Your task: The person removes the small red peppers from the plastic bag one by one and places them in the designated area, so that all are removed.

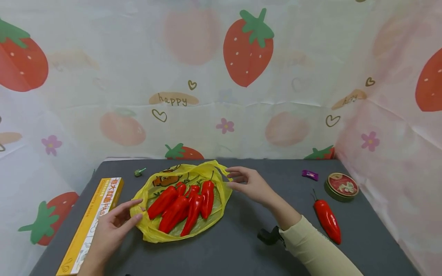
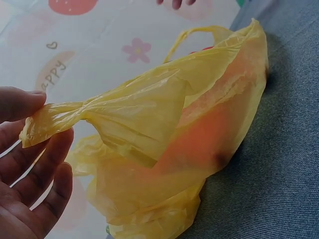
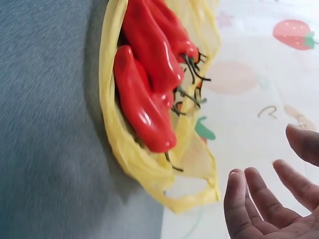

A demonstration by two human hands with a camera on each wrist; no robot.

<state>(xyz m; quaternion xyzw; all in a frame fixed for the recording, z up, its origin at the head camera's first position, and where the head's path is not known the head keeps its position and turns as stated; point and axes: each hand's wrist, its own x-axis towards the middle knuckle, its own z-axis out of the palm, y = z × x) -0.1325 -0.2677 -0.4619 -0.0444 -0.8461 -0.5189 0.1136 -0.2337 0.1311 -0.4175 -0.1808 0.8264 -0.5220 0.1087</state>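
Note:
A yellow plastic bag [image 1: 154, 234] lies spread wide on the table, with several red peppers [image 1: 174, 214] inside it, their dark stems toward the back. At its left side my left hand [image 1: 114, 226] pinches a gathered handle of the bag between thumb and fingers, as the left wrist view shows. My right hand [image 1: 253, 187] hovers by the bag's right handle, fingers spread and relaxed; in the right wrist view a gap shows between those fingers [image 3: 239, 199] and the yellow plastic.
On the left lies a long yellow-and-white box [image 1: 91, 226]; a small green object [image 1: 139, 172] sits behind it. To the right are a single red pepper [image 1: 327, 220], a purple wrapped candy [image 1: 310, 175] and a round red-and-green tin [image 1: 342, 186]. A strawberry-print cloth [image 1: 214, 76] hangs behind the table.

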